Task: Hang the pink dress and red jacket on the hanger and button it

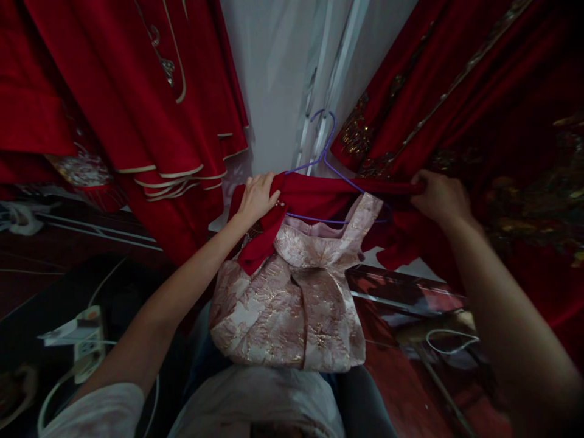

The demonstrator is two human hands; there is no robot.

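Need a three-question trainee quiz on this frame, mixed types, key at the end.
1. What stretches between the left hand and the right hand?
A) white cable
B) red cloth
C) power strip
2. True or false: the dress is plain, without any pattern.
3. What colour is the hanger?

Key: 1. B; 2. False, it has a shiny pattern; 3. Purple.

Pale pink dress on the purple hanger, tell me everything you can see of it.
The dress is pale pink with shiny gold patterning, in fabric that looks like brocade. It has a low-cut top, one visible wide strap and a flared, folded skirt. It hangs upright near the person's shirt, the strap at the hanger; a flap of red cloth hides its other shoulder.
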